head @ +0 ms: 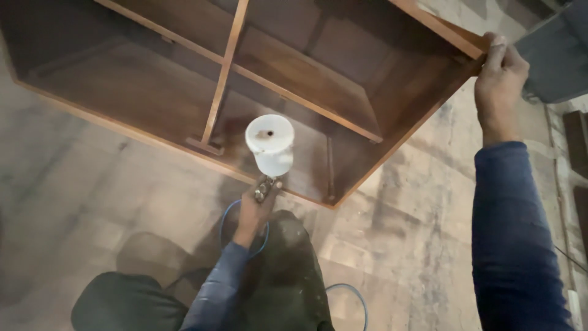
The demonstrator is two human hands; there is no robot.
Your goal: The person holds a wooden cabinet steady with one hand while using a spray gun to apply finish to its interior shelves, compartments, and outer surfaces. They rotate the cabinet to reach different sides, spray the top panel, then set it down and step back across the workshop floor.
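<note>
Lacquer-brown wood fills most of my view: a large open cabinet frame (184,92) lies on its back over the stained floor (86,184), its inside facing up at me. A thin upright divider (223,73) and a long slanted shelf board (306,79) split the inside into compartments.

My left hand (254,208) is closed around the handle of a spray gun (264,187), which sits low in the middle of the picture, just over the cabinet's near edge. The gun's white plastic cup (270,144) stands on top, its round lid toward me with a small dark hole in it; the cup covers the nozzle, so I cannot tell exactly where the gun points, only that it is held above the compartment right of the divider. A blue air hose (229,211) loops away from beneath my hand, and another stretch of it curves along the floor by my knee.

My right hand (499,70) is well apart from the left, up at the far right corner of the frame, fingers and thumb clamped on the edge of the wood there. My dark blue sleeve (514,239) runs down the right side. My dark, paint-flecked trousers (288,276) show at the bottom.
</note>
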